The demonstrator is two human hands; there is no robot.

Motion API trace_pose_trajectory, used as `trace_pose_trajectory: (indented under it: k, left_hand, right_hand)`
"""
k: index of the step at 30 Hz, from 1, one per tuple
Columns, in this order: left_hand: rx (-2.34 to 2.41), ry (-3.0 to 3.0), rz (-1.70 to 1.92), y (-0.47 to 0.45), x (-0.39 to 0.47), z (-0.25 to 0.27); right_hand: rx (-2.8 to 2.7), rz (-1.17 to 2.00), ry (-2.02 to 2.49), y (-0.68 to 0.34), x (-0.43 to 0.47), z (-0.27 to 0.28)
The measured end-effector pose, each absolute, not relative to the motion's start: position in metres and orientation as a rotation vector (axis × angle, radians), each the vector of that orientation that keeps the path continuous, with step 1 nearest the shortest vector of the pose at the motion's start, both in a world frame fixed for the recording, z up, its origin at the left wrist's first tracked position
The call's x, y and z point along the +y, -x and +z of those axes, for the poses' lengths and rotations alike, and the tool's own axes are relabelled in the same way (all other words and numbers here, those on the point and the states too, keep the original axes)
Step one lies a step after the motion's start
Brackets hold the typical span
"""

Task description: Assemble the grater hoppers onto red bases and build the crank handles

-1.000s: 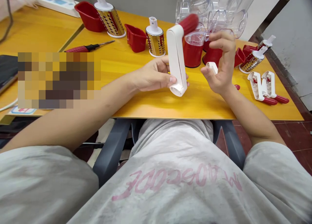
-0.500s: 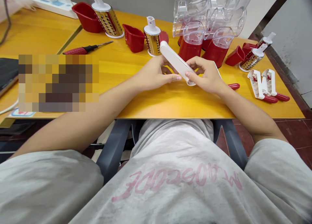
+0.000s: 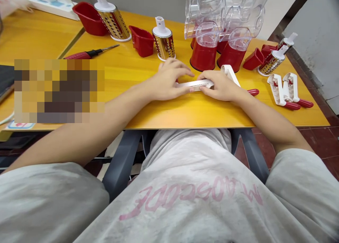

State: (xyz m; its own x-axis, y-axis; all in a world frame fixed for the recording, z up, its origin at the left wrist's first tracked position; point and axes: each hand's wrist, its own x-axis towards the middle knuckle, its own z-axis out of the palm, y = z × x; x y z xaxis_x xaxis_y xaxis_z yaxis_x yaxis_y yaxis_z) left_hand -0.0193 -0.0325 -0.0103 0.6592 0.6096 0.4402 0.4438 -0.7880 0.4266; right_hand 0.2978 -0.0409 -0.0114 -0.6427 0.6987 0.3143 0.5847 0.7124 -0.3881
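A white crank handle [image 3: 194, 84] lies level, low over the table, between my two hands. My left hand [image 3: 168, 81] grips its left end, thumb along the front and fingers arched over the back; a speck of red shows beside the palm. The right end is pinched by my right hand [image 3: 221, 85], which covers part of it. Just behind that hand, a second white crank handle [image 3: 231, 74] rests on the table, its red grip [image 3: 253, 92] sticking out to the right.
Red bases [image 3: 203, 56] with clear plastic housings [image 3: 205, 12] stand behind my hands. Drum graters [image 3: 164, 45] and red cups [image 3: 142, 42] line the back. A screwdriver [image 3: 91, 53] lies left. More crank handles [image 3: 277, 89] lie right, near the table edge.
The crank handle has turned from a raised slant to nearly level and come down toward the table. My right hand has shifted left and down slightly, uncovering more of the handle behind it.
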Motion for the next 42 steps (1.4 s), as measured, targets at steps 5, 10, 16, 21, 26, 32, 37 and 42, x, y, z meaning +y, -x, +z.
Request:
trace_pose_trajectory:
  k: [5,10,16,21,26,32,37,42]
  left_hand:
    - [0.860,-2.649,0.680,0.018,-0.028,-0.028]
    - [0.832,-2.628,0.706,0.016,-0.031,-0.027]
    - [0.882,-2.624,0.701,0.009,-0.041,-0.024]
    - [0.904,-2.630,0.725,0.007,-0.044,-0.026]
    - [0.897,-2.663,0.780,0.011,-0.042,-0.031]
    - [0.931,-2.678,0.703,0.010,-0.041,-0.029]
    - [0.926,-2.603,0.766,0.013,-0.032,-0.010]
    - [0.888,-2.535,0.903,0.026,-0.028,0.006]
  right_hand:
    - [-2.474,0.315,1.030,-0.290,-0.044,-0.020]
    - [-2.447,0.334,1.004,-0.291,-0.042,-0.026]
    - [-2.450,0.337,1.016,-0.291,-0.041,-0.026]
    - [-2.407,0.352,1.024,-0.289,-0.043,-0.025]
    - [-2.400,0.376,0.995,-0.288,-0.042,-0.027]
    - [-2.355,0.418,1.008,-0.283,-0.044,-0.023]
    - [-2.095,0.689,1.036,-0.282,-0.037,-0.013]
    - [-1.745,1.102,1.045,-0.292,-0.030,-0.009]
